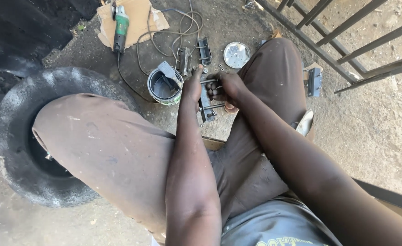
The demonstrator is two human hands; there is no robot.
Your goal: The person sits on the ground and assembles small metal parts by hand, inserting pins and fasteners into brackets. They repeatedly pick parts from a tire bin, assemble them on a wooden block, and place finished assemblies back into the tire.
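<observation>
Far left: an old tyre (14, 136) lies flat on the dirt, and your left knee (101, 136) in brown trousers crosses over its right side. Above it, an angle grinder (120, 27) with a green body rests on a torn piece of cardboard (139, 16), its cable (173, 25) looping across the ground to the right. Centre: a small open tin (164, 86) stands on the ground with a flat tool propped inside (blade type not legible). Just right of the tin, your left hand (192, 86) is closed against the upper end of a long metal bracket (205, 107) that stands between your legs, thumb side up. Your right hand (226, 89) is clenched on the same bracket from the other side, fingers wrapped round a thin bolt or rod sticking out of it; the two hands are nearly touching. Beyond the hands: two similar brackets (194, 57) and a round tin lid (236, 54) lie on the dirt. Right: one more bracket (314, 82) lies near a metal gate frame (346, 41).
</observation>
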